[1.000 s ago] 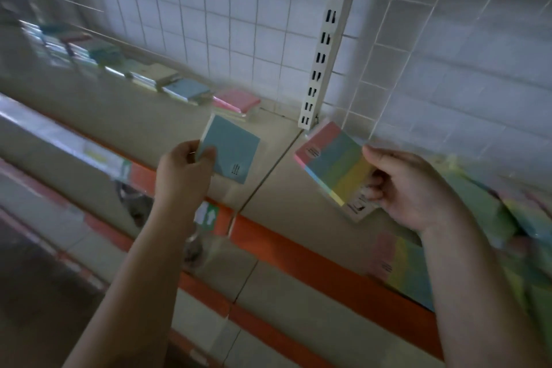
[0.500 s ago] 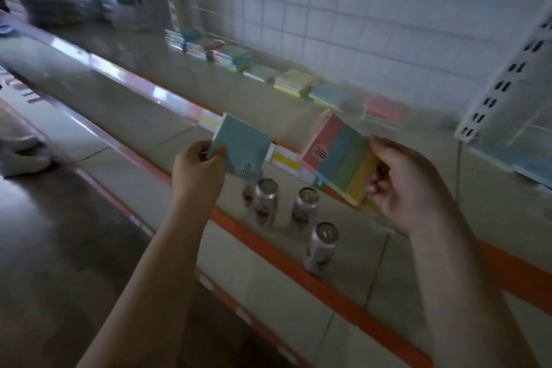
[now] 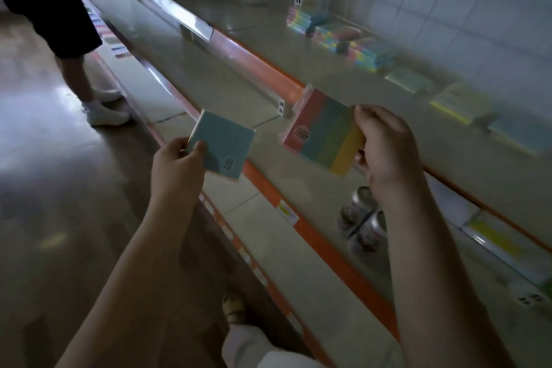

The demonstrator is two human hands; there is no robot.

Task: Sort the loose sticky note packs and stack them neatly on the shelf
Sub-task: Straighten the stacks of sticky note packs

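View swung left; blue pack in left hand.

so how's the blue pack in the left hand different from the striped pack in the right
The blue pack is one plain colour; the striped pack shows pink, teal, green and yellow bands. The blue pack looks smaller than the striped pack. The left hand pinches the blue pack at its lower left corner; the right hand grips the striped pack by its yellow end. Both are held up, tilted, in front of the shelf.

Matt paper blue pack, glossy film-wrapped striped pack, shiny metal cans, polished glossy floor.
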